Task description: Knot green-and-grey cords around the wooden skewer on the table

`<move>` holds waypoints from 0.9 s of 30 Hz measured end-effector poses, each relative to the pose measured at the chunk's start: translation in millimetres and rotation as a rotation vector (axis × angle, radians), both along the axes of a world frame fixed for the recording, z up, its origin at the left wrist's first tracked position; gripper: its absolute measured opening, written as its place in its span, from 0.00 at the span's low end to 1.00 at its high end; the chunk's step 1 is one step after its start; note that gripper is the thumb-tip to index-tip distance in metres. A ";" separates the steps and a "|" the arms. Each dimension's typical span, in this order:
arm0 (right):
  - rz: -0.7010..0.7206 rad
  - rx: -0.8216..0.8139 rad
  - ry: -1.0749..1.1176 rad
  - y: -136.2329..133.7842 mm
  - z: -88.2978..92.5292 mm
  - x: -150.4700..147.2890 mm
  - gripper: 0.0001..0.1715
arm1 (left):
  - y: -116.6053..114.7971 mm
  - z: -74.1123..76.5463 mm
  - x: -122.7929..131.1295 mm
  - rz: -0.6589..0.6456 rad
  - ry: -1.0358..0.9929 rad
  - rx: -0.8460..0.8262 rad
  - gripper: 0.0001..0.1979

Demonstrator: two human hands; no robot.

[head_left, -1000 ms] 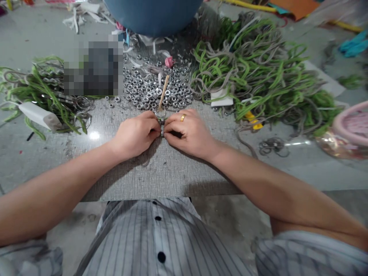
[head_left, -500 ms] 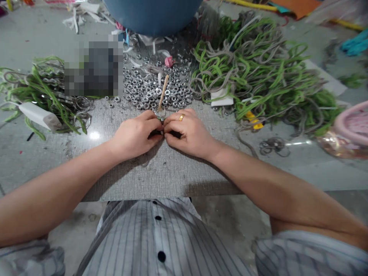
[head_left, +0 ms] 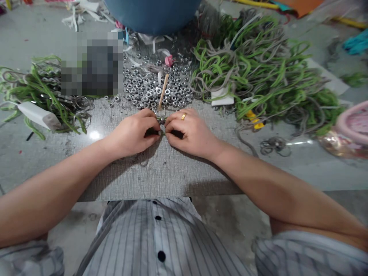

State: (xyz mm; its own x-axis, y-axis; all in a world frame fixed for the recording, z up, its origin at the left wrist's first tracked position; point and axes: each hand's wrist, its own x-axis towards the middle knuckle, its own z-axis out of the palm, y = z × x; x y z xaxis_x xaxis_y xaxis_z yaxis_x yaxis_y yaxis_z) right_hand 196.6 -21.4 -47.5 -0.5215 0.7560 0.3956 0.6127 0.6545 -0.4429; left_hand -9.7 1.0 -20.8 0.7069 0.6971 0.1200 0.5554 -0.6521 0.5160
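My left hand (head_left: 138,130) and my right hand (head_left: 189,130) meet just above the table with their fingertips pinched close together. Between them a short stretch of thin cord (head_left: 162,132) shows, mostly hidden by the fingers. A small metal nut (head_left: 161,120) sits at the fingertips, below a shiny metal key ring (head_left: 160,113). A grey loop of cord (head_left: 143,161) lies under my left hand. Just beyond my hands a thin wooden stick (head_left: 163,92) rests against a spread of loose metal nuts (head_left: 138,90).
A blue tub (head_left: 152,15) stands behind the nuts. Green and grey cords (head_left: 258,76) are heaped at right, near a pink basket (head_left: 350,122). At left lie more cords with metal parts (head_left: 51,88) and a white block (head_left: 40,115). A blurred patch hides part of that side.
My hands have drawn slightly apart, the left shifting a little left. More of the nut and cord shows between the fingertips.
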 end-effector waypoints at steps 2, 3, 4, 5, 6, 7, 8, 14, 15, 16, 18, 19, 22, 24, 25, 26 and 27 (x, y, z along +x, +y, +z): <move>-0.011 0.001 0.005 -0.3 -0.8 0.5 0.06 | 0.6 2.7 -1.2 -0.010 -0.020 -0.015 0.09; -0.015 0.006 0.014 -0.5 -0.9 0.8 0.05 | 1.0 3.8 -1.7 -0.010 -0.024 -0.022 0.09; -0.019 0.013 0.022 -0.8 -0.8 1.1 0.04 | 1.4 4.6 -2.2 -0.009 -0.022 -0.026 0.10; -0.021 0.018 0.027 -1.0 -0.4 1.2 0.03 | 1.8 5.0 -2.6 -0.007 -0.015 -0.027 0.10; -0.021 0.019 0.024 -1.3 0.2 1.3 0.03 | 2.2 4.8 -2.7 -0.005 -0.009 -0.024 0.09; -0.019 0.016 0.017 -1.6 0.9 1.2 0.04 | 2.6 4.0 -2.7 -0.004 -0.004 -0.020 0.09; -0.016 0.008 0.005 -1.9 1.6 0.9 0.05 | 2.9 2.9 -2.4 -0.004 0.000 -0.014 0.09; 0.008 -0.019 -0.034 -2.8 4.1 -1.2 0.09 | 3.2 -4.0 0.1 0.002 -0.010 0.032 0.08; 0.008 -0.019 -0.037 -2.6 4.1 -1.4 0.10 | 3.1 -4.4 0.3 0.003 -0.007 0.037 0.08; 0.008 -0.018 -0.040 -2.3 3.9 -1.5 0.11 | 3.0 -4.8 0.4 0.001 -0.003 0.041 0.09; 0.006 -0.018 -0.043 -1.6 3.2 -1.6 0.12 | 2.7 -5.4 0.6 0.000 0.007 0.050 0.09; 0.005 -0.021 -0.044 -1.3 2.9 -1.7 0.12 | 2.5 -5.9 0.7 0.004 0.010 0.057 0.09; 0.001 -0.026 -0.052 -0.8 2.5 -2.7 0.11 | 2.2 -8.1 0.9 0.019 0.010 0.076 0.09; -0.002 -0.017 -0.053 -0.9 3.0 -4.2 0.11 | 1.8 -9.3 1.2 0.022 0.007 0.085 0.09; -0.004 -0.010 -0.052 -1.1 3.5 -5.1 0.12 | 1.4 -9.4 1.3 0.023 0.006 0.088 0.10; -0.006 -0.006 -0.052 -1.3 4.1 -6.1 0.11 | 0.7 -9.0 1.6 0.023 0.009 0.089 0.10; -0.009 -0.005 -0.053 -1.5 4.7 -6.9 0.11 | -0.2 -8.2 1.9 0.025 0.011 0.089 0.10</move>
